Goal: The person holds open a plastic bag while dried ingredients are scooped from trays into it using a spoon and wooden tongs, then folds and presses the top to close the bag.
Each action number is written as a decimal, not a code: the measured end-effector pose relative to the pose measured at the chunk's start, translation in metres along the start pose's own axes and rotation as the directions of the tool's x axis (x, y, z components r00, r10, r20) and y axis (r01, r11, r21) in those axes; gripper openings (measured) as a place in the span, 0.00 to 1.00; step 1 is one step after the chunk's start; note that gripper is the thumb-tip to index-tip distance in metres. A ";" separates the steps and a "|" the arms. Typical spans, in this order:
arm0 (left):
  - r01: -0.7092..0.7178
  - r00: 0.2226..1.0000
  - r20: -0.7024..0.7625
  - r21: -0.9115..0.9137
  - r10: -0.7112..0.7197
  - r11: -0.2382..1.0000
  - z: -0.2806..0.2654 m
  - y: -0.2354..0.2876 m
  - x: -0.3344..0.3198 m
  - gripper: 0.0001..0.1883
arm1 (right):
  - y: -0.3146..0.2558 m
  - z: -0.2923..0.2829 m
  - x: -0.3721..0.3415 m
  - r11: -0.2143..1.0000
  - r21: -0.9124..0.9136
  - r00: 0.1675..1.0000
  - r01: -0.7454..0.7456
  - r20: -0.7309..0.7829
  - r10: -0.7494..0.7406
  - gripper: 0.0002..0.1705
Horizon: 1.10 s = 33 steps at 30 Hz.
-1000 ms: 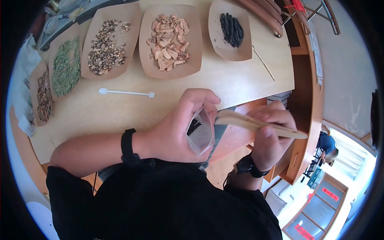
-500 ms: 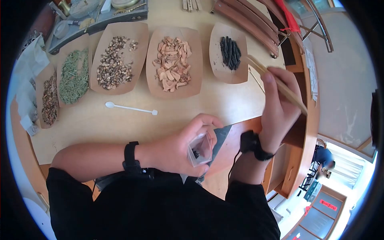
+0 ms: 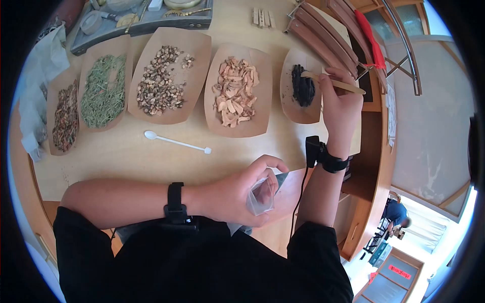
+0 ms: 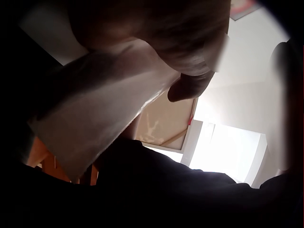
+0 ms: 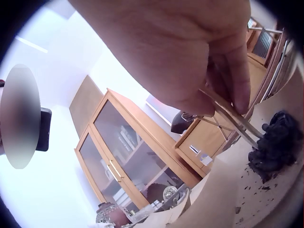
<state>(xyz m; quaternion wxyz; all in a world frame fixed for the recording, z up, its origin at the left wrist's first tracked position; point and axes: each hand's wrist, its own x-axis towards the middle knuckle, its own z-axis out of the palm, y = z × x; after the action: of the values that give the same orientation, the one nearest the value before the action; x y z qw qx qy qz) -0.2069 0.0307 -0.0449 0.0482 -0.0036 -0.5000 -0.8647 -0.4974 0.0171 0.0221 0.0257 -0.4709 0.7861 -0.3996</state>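
In the head view my left hand [image 3: 235, 194] holds a translucent bag [image 3: 260, 197], its mouth spread between thumb and fingers; the left wrist view shows the pale bag [image 4: 102, 104] hanging below the fingers. Wooden tweezers [image 3: 343, 86] are pinched in my right hand [image 3: 343, 103] over the paper tray [image 3: 288, 108] at the right. Their tips touch the dark strips [image 3: 304, 91] lying there. Closer up, the right wrist view has the tweezer tips against the black heap [image 5: 275, 145], with dark crumbs around it.
Further left stand trays of pale slices [image 3: 235, 96], brown pieces [image 3: 159, 86], green stems [image 3: 103, 91] and reddish-brown bits [image 3: 65, 118]. A white spoon [image 3: 177, 142] lies before them. Behind are a grey tray [image 3: 177, 22] of tools, wooden clips [image 3: 262, 18] and a brown rack [image 3: 323, 38].
My right hand has moved from beside the bag, forward to the dark strips, carrying the tweezers. My left hand still holds the bag, and the head view has shifted.
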 end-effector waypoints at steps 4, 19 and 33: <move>-0.020 1.000 -0.015 -0.007 0.020 1.000 -0.001 -0.003 0.000 0.51 | 0.008 -0.005 -0.006 0.972 0.236 0.995 0.002 -0.096 0.021 0.12; -0.253 0.959 -0.102 0.120 0.265 0.960 0.005 0.011 0.005 0.60 | -0.058 -0.036 -0.183 0.266 0.954 0.970 -0.135 0.073 0.233 0.15; -0.367 0.905 -0.083 0.342 0.417 0.865 0.011 0.009 0.002 0.59 | -0.050 -0.040 -0.227 0.499 0.867 0.993 -0.010 -0.049 0.106 0.15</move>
<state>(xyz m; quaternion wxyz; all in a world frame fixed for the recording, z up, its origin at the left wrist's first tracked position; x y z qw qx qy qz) -0.2081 0.0354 -0.0321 0.2617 -0.0305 -0.6165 -0.7420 -0.3518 0.2016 0.0056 0.2331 -0.3485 0.4971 -0.7597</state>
